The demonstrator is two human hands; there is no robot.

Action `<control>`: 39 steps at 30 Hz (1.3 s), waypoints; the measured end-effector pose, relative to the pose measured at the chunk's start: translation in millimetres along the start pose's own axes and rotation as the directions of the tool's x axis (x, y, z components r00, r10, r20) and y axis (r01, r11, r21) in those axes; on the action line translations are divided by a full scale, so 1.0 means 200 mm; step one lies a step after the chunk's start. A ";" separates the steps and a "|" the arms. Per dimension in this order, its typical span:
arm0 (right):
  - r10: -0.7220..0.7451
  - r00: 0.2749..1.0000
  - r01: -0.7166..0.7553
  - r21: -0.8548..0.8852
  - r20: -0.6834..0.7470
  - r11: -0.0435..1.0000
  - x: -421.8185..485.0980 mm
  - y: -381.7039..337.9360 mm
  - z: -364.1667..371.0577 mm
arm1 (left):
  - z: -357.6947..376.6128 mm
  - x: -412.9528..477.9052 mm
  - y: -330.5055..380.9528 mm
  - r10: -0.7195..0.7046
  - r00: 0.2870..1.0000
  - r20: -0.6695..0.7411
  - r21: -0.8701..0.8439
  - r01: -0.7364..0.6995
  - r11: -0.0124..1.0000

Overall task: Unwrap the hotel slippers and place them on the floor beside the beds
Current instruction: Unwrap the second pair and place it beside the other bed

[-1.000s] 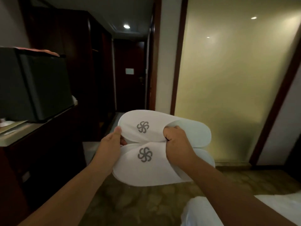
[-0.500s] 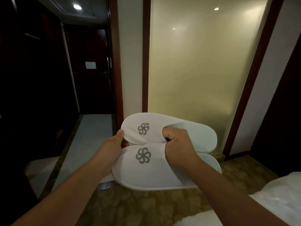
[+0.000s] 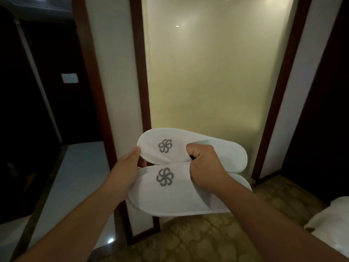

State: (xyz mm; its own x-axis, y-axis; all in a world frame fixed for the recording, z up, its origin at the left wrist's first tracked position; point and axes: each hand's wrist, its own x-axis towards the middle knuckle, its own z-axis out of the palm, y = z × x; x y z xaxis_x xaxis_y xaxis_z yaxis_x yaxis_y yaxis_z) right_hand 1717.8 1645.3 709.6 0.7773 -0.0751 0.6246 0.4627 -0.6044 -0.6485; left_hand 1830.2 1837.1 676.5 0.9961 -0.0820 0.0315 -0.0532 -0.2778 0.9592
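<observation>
Slippers (image 3: pixel 170 195) stay pinched in your left hand (image 3: pixel 130 165) and right hand (image 3: pixel 205 163) while you have turned toward the bed (image 3: pixel 332 220), so putting them down comes next.

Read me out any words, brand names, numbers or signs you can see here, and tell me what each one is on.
No legible words or numbers anywhere.
Upper slipper: grey pinwheel logo, no lettering.
Lower slipper: matching pinwheel mark, no lettering.
Pale notice on the dark door: too blurred to read.
</observation>
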 end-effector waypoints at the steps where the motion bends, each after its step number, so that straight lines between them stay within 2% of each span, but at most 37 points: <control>1: 0.004 1.000 -0.004 -0.023 -0.004 1.000 0.05 0.08 -0.01 | 0.07 0.11 0.01 0.006 1.000 0.011 -0.004 -0.006 1.000; 6: 0.097 0.995 -0.102 -0.216 -0.031 0.971 0.33 0.43 -0.11 | 0.45 0.64 0.05 0.069 0.983 0.168 0.010 -0.071 0.997; 9: 0.216 0.976 -0.217 -0.285 -0.035 0.934 0.42 0.63 -0.27 | 0.72 0.90 0.10 0.111 0.955 0.274 0.022 -0.122 0.992; 12: 0.313 0.946 -0.315 -0.427 -0.077 0.848 0.46 0.77 -0.45 | 0.99 1.07 0.17 0.166 0.903 0.396 0.033 -0.195 0.980; 16: 0.424 0.885 -0.462 -0.495 -0.195 0.736 0.45 0.99 -0.67 | 1.42 1.20 0.22 0.218 0.816 0.536 0.010 -0.265 0.964; 21: 0.467 0.780 -0.622 -0.444 -0.415 0.644 0.42 1.36 -0.92 | 2.01 1.32 0.30 0.236 0.752 0.616 -0.004 -0.296 0.955; 27: 0.521 0.620 -0.773 -0.343 -0.586 0.534 0.41 1.91 -1.20 | 2.69 1.49 0.31 0.240 0.703 0.670 -0.003 -0.321 0.947; 33: 0.580 0.487 -0.864 -0.264 -0.653 0.429 0.45 2.33 -1.44 | 3.26 1.64 0.31 0.205 0.664 0.719 0.067 -0.359 0.931; 36: 0.620 0.409 -0.903 -0.199 -0.670 0.382 0.45 2.51 -1.58 | 3.53 1.67 0.29 0.180 0.615 0.767 0.077 -0.367 0.927; 39: 0.648 0.364 -0.924 -0.173 -0.669 0.340 0.44 2.69 -1.70 | 3.81 1.73 0.25 0.151 0.559 0.815 0.062 -0.344 0.937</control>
State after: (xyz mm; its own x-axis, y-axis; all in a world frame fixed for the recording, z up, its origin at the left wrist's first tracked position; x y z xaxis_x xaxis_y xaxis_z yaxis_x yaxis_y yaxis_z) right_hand 1889.5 1044.6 563.4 0.2979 -0.9496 0.0978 -0.6346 -0.2735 -0.7229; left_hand 2119.3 1065.0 521.2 0.4919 -0.8681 -0.0670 -0.3964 -0.2918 0.8704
